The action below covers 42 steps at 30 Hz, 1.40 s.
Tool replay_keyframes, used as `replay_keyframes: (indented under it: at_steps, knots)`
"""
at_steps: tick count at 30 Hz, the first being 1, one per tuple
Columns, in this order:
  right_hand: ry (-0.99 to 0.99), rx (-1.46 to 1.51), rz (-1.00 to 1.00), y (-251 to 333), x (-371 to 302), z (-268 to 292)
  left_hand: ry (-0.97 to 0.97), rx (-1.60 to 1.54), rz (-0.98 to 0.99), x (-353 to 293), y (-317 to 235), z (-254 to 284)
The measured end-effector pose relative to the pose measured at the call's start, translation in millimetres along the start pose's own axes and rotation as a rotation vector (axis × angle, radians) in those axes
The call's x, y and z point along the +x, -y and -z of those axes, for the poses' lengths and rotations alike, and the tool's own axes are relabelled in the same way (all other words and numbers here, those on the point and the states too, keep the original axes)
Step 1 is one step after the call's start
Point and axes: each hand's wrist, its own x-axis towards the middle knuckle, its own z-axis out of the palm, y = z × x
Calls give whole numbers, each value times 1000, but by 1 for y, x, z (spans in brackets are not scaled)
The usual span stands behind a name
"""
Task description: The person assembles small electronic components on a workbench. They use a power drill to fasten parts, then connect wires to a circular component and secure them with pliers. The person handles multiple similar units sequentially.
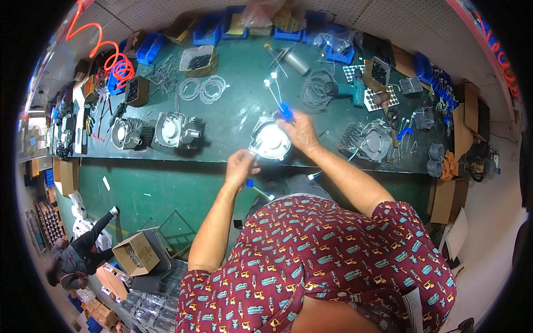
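A round metal housing (pixel 271 139) with a bright, glaring face is between my two hands at the front edge of the green bench. My left hand (pixel 240 166) is closed, its fingertips at the housing's lower left rim. Below that hand hangs a wire lead with a blue part (pixel 250 183) and a white plug (pixel 271 197). At the housing's upper right, my right hand (pixel 301 132) pinches a blue-sleeved wire lead (pixel 286 112), whose white-tipped wires point up and away. Its thumb lies over the housing edge. Another white plug (pixel 315 176) shows below my right forearm.
Two finned metal housings (pixel 172 131) stand left, another (pixel 372 141) right. Beyond are a teal power driver (pixel 355 91), ring gaskets (pixel 212 89), a metal cylinder (pixel 296 61) and parts bins (pixel 206 30). Orange coiled hose (pixel 102 41) hangs left. A person (pixel 78 255) is behind at lower left.
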Motion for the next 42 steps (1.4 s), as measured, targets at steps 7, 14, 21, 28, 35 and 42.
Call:
replay_keyframes:
  at_steps: [7, 14, 21, 28, 35, 42]
  knots:
    - [-11, 1, 1, -3, 0, -2, -19, 227, -236, 15, 17, 16]
    - [-15, 0, 24, -12, 0, -2, -119, 248, -164, -4, -1, -4]
    - [3, -20, -14, -13, 2, -1, 44, 97, 18, 9, -8, 7]
    - [-14, -62, -49, -6, 0, -2, -235, 697, -645, 14, 17, 10]
    - [31, 220, -421, 17, 12, 36, -326, 730, -711, -9, -9, 1]
    - [315, 974, -568, 64, 9, 50, -276, 589, -884, -62, -83, -37]
